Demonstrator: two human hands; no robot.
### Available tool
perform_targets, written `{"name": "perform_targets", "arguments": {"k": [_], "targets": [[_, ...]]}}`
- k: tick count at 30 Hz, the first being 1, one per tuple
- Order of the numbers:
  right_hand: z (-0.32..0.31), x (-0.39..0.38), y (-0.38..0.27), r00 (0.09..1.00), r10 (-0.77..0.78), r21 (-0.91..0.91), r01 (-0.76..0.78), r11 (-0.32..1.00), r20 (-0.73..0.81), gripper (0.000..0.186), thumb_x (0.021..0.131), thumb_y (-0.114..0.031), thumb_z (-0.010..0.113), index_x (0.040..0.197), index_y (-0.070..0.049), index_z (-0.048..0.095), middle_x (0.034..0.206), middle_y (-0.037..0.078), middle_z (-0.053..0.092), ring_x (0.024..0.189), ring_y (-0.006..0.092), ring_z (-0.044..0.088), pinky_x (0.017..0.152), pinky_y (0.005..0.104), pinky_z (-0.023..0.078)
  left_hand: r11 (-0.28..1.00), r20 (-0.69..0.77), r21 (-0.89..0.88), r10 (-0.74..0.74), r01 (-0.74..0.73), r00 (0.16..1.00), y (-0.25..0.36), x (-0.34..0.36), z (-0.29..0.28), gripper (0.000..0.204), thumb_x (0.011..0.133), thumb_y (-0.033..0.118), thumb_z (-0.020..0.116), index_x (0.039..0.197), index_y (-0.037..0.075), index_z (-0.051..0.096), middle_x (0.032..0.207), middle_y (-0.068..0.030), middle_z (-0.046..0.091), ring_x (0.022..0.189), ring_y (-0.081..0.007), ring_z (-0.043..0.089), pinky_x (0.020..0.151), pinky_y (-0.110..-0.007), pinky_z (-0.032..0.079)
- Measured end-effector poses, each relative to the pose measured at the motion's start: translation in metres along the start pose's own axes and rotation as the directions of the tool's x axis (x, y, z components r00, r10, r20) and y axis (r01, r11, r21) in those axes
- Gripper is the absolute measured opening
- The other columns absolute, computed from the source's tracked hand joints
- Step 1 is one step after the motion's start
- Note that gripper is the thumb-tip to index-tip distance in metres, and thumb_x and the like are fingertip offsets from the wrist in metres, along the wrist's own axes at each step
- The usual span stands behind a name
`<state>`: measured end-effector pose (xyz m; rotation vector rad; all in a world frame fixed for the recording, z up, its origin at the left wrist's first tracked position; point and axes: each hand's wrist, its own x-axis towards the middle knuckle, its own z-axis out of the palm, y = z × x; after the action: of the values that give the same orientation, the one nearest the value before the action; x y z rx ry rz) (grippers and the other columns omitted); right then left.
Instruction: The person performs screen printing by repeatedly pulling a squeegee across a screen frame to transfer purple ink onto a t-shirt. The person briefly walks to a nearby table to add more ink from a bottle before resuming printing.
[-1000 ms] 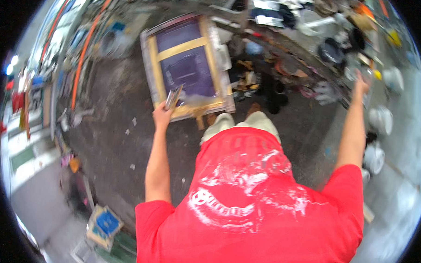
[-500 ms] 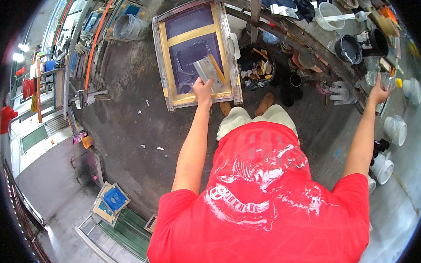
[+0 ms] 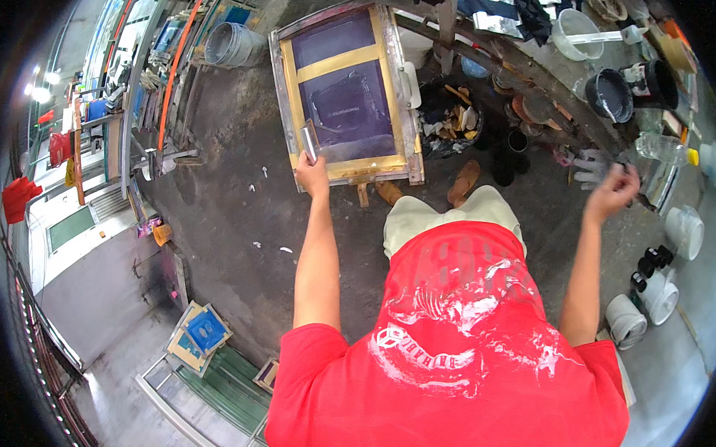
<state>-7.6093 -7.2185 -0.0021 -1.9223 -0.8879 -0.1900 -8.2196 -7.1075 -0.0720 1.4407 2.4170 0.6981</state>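
Note:
My left hand (image 3: 311,171) is closed round a narrow metal scraper-like tool (image 3: 310,140), held nearly edge-on over the lower left of a screen frame (image 3: 346,101) with purple mesh and yellow tape. My right hand (image 3: 615,188) has curled fingers, left of and below a clear plastic bottle (image 3: 662,149) with a yellow cap, clear of it; whether it grips something small is hard to make out. Close by that hand hangs a grey glove (image 3: 590,167).
Around me are a bin of scraps (image 3: 448,123), dark buckets (image 3: 608,94), a white basin (image 3: 577,34), white pails (image 3: 683,233) along the right, racks with grey buckets (image 3: 232,44) at back left, and stacked screens (image 3: 204,332) on a bench at lower left.
My right hand has left the bottle and dropped down and leftward. The tool in my left hand has turned from flat to edge-on since half a second ago.

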Motion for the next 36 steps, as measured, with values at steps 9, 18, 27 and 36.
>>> {"name": "perform_targets", "arguments": {"k": [9,18,27,36], "targets": [[0.23,-0.155,-0.166,0.673,-0.145,0.239,-0.048,0.97,0.726,0.067,0.082,-0.024,0.075,0.139,-0.004,0.045,0.11,0.018,0.056,0.098,0.0299,0.056,0.09,0.04,0.047,0.922,0.26,-0.386,0.072,0.035,0.963,0.023,0.008,-0.002,0.03,0.089,0.027,0.069,0.089,-0.003,0.063,0.072,-0.0142,0.063,0.065,-0.0197,0.059,0.064,-0.035,0.046],[0.352,-0.19,-0.179,0.697,0.16,0.078,-0.298,0.951,0.699,0.061,0.089,-0.03,0.062,0.144,-0.007,0.044,0.138,0.021,0.054,0.13,0.034,0.05,0.108,0.0407,0.039,0.59,0.519,-0.637,-0.148,0.496,0.842,-0.146,0.088,0.048,0.059,0.092,0.043,0.067,0.13,-0.001,0.059,0.124,-0.0112,0.064,0.114,-0.0196,0.059,0.094,-0.033,0.046],[0.333,-0.245,-0.217,0.734,0.395,0.256,-0.6,0.758,0.552,0.033,0.09,-0.028,0.065,0.113,-0.005,0.068,0.082,0.004,0.067,0.066,0.0133,0.059,0.059,0.0285,0.047,0.493,0.576,-0.687,-0.078,0.534,0.813,-0.169,0.115,-0.076,0.04,0.091,0.039,0.071,0.101,0.0,0.071,0.09,-0.0009,0.067,0.08,-0.0079,0.058,0.073,-0.027,0.049],[0.357,-0.323,-0.451,0.419,0.13,0.291,-0.791,0.538,0.899,0.018,0.095,-0.018,0.062,0.11,-0.007,0.061,0.075,-0.003,0.054,0.06,0.0052,0.048,0.05,0.0227,0.039,0.449,0.281,-0.809,-0.27,0.379,0.921,-0.27,0.159,-0.247,0.054,0.09,0.047,0.07,0.113,-0.002,0.064,0.103,-0.0068,0.068,0.09,-0.0169,0.065,0.08,-0.034,0.052]]}}
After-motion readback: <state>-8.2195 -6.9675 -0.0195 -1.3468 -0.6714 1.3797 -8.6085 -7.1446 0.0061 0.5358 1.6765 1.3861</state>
